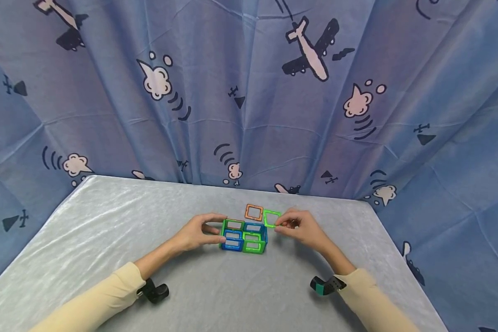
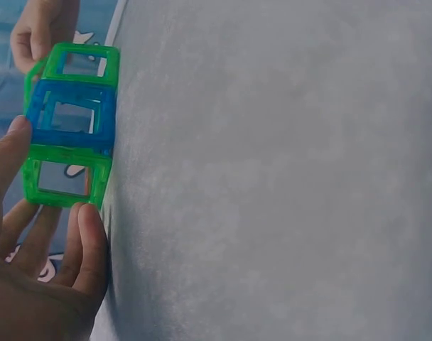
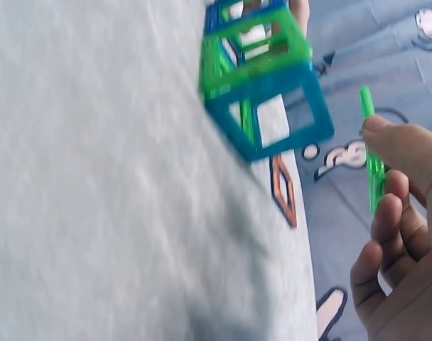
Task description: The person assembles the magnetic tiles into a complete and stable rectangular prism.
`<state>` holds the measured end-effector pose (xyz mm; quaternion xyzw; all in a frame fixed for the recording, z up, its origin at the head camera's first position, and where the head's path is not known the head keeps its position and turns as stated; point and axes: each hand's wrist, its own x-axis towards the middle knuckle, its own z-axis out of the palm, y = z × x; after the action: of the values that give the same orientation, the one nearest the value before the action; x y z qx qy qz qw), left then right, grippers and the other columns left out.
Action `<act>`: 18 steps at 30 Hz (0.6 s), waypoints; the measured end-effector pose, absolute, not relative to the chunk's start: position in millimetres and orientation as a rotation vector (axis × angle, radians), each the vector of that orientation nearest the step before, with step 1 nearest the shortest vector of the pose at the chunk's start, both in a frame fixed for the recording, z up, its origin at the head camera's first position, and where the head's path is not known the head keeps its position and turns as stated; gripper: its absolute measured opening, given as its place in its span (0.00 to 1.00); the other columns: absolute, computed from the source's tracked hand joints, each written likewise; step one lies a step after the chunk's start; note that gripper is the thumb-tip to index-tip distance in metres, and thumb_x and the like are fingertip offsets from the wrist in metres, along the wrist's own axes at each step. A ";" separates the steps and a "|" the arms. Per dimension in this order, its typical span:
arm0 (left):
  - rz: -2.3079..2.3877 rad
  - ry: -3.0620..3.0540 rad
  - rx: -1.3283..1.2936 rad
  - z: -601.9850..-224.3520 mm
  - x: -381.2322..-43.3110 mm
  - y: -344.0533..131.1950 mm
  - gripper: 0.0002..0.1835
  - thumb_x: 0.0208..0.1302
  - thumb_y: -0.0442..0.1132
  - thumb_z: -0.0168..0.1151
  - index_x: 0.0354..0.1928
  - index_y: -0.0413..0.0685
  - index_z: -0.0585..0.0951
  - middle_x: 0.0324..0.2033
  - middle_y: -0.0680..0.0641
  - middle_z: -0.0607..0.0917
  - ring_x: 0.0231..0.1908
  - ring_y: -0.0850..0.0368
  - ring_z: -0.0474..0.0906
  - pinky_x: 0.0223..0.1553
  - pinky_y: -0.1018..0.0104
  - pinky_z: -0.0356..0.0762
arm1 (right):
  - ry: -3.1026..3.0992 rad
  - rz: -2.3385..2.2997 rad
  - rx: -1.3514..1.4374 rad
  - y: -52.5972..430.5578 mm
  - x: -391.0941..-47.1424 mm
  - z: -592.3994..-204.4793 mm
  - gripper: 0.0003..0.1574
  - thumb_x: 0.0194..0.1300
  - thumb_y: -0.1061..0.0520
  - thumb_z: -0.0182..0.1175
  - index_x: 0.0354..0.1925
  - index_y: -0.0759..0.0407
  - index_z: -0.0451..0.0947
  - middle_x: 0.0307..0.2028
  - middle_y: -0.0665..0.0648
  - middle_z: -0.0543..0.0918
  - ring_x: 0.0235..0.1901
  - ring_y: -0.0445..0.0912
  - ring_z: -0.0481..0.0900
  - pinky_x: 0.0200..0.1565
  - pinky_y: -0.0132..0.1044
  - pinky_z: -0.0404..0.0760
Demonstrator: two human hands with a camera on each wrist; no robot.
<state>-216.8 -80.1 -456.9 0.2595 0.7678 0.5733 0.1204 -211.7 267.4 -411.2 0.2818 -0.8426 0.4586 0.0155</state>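
A low, box-shaped structure of blue and green magnetic tiles stands on the table, its open square frames showing through. At its left end my left hand holds it, thumb at the front edge and fingers toward the back; in the left wrist view the thumb and fingertips touch the green end tile. My right hand pinches a loose green square magnetic tile between thumb and fingers. That tile is raised beside the structure's back right corner, seen edge-on in the right wrist view.
Behind the structure an orange square magnetic tile lies flat on the table. A pale grey cloth covers the table. At the table's far edge hangs a blue curtain printed with planes and clouds.
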 end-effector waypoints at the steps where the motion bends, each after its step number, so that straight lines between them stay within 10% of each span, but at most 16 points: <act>1: 1.677 2.240 0.759 -456.7 -216.7 -80.0 0.34 0.62 0.36 0.75 0.67 0.34 0.74 0.63 0.37 0.77 0.52 0.44 0.82 0.48 0.54 0.81 | -2.628 1.425 0.881 263.1 -207.9 -406.2 0.05 0.60 0.71 0.71 0.37 0.67 0.86 0.30 0.59 0.79 0.30 0.46 0.74 0.30 0.36 0.75; 18: 1.668 2.244 0.774 -457.9 -217.5 -80.6 0.33 0.62 0.36 0.75 0.68 0.36 0.74 0.63 0.37 0.76 0.51 0.45 0.83 0.46 0.55 0.81 | -2.754 1.350 0.868 233.8 -196.4 -414.2 0.05 0.61 0.60 0.75 0.36 0.55 0.88 0.30 0.50 0.78 0.32 0.51 0.74 0.31 0.37 0.73</act>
<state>-217.5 -80.6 -457.9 0.2649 0.7678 0.5708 0.1200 -196.4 233.8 -414.2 0.2721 -0.8638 0.4234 -0.0231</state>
